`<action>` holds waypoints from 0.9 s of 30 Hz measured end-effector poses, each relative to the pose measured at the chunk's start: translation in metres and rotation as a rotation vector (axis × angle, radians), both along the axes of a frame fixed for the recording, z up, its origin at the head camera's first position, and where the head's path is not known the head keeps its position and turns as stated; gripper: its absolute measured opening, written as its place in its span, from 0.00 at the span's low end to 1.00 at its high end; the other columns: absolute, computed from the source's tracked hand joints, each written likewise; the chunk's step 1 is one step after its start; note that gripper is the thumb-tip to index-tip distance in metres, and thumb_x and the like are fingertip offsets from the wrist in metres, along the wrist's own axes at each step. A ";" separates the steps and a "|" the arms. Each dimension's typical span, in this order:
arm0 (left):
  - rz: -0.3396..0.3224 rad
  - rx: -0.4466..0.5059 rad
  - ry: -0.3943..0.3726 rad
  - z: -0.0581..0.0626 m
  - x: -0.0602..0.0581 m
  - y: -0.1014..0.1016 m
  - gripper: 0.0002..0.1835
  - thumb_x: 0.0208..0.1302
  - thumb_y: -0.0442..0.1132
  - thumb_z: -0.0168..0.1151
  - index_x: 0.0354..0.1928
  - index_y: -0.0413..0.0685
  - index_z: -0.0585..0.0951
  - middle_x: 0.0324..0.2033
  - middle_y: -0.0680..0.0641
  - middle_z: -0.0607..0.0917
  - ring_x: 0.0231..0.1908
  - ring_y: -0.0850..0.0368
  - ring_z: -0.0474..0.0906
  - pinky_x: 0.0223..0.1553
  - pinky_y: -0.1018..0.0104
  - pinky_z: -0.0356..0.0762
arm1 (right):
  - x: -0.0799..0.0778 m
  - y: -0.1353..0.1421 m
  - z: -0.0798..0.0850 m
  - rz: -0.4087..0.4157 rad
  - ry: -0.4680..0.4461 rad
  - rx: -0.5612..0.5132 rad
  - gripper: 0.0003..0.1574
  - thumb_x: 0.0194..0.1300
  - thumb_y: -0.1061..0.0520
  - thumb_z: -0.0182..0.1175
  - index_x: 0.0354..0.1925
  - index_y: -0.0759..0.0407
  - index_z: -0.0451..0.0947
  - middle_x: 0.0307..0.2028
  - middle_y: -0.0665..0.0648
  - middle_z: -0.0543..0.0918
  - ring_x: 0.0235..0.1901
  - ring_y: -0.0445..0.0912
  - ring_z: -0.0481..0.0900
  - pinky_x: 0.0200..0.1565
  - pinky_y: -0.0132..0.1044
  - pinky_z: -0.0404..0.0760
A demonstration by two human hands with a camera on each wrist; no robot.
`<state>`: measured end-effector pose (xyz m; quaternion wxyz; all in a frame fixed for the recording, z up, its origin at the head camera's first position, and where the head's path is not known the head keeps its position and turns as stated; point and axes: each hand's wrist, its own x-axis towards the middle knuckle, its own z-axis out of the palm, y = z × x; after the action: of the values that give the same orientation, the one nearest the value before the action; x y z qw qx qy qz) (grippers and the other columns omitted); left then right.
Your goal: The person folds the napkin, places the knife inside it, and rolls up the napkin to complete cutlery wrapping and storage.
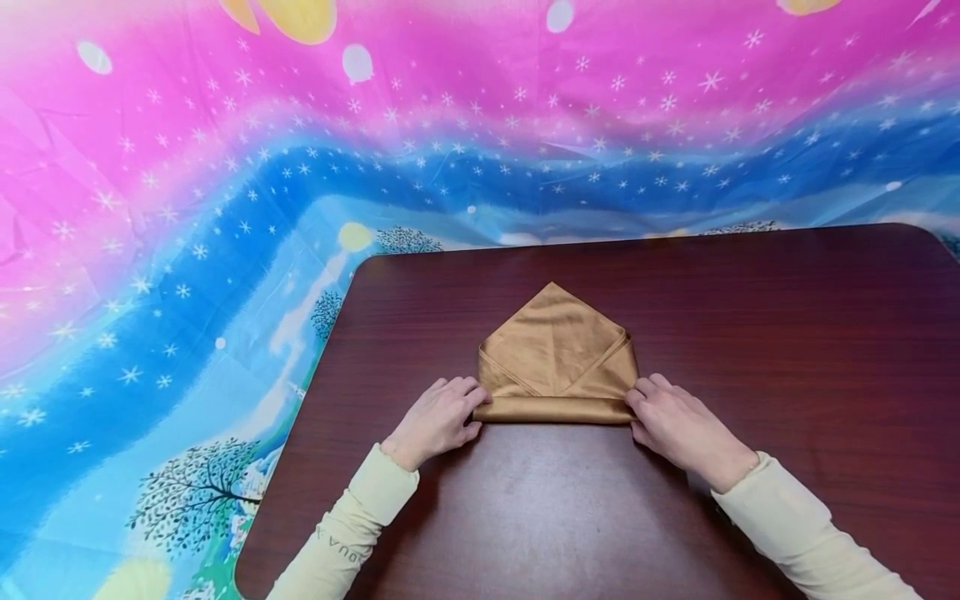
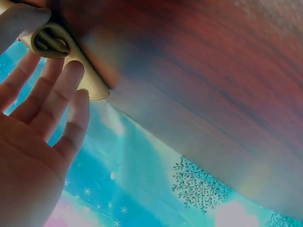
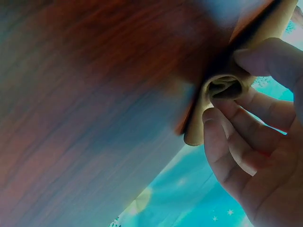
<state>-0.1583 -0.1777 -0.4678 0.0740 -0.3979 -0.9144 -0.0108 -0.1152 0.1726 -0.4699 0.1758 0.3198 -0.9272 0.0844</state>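
Observation:
A golden-brown satin cloth napkin (image 1: 553, 350) lies folded on the table, its far end a point and its near edge turned into a roll (image 1: 555, 410). At the roll's left end, my left hand (image 1: 441, 418) grips it between thumb and fingers. My right hand (image 1: 686, 429) holds the opposite end in the same way. The left wrist view shows the spiral open end of the roll (image 2: 49, 41) between thumb and fingertips. In the right wrist view the thumb lies on one side of the rolled end (image 3: 226, 87), with fingers along the other.
The dark red-brown wooden table (image 1: 787, 333) has rounded corners. Behind it and along its left side hangs a pink and blue printed cloth (image 1: 247, 225) with snowflakes and trees. Pale long sleeves (image 1: 795, 517) cover both forearms.

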 end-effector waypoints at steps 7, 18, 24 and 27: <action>0.011 0.062 -0.028 0.001 -0.001 -0.002 0.13 0.54 0.41 0.66 0.43 0.54 0.82 0.38 0.55 0.83 0.38 0.58 0.79 0.41 0.63 0.74 | 0.000 0.002 0.000 -0.006 0.024 -0.007 0.10 0.44 0.63 0.64 0.23 0.58 0.71 0.23 0.52 0.72 0.27 0.50 0.72 0.27 0.39 0.72; 0.015 0.156 -0.147 -0.001 -0.005 -0.008 0.10 0.59 0.40 0.64 0.44 0.53 0.81 0.38 0.56 0.84 0.41 0.59 0.80 0.44 0.62 0.77 | 0.000 0.005 0.002 -0.040 -0.029 0.021 0.10 0.49 0.62 0.63 0.25 0.57 0.69 0.23 0.52 0.71 0.28 0.50 0.72 0.27 0.40 0.72; 0.039 0.221 -0.266 0.001 -0.007 -0.010 0.09 0.60 0.38 0.63 0.43 0.51 0.81 0.38 0.56 0.83 0.39 0.61 0.78 0.45 0.65 0.76 | -0.001 0.007 0.004 -0.038 -0.079 -0.039 0.08 0.52 0.62 0.62 0.28 0.56 0.70 0.23 0.50 0.71 0.28 0.48 0.72 0.29 0.41 0.73; 0.054 0.256 -0.321 0.001 -0.008 -0.011 0.08 0.61 0.37 0.63 0.43 0.51 0.81 0.37 0.56 0.83 0.36 0.61 0.77 0.42 0.68 0.75 | -0.001 0.007 0.004 -0.041 -0.091 -0.059 0.07 0.54 0.63 0.61 0.29 0.56 0.71 0.23 0.49 0.71 0.28 0.48 0.72 0.31 0.41 0.74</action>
<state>-0.1659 -0.1887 -0.4668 -0.0225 -0.3536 -0.9160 -0.1880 -0.1162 0.1796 -0.4660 0.1443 0.2915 -0.9377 0.1224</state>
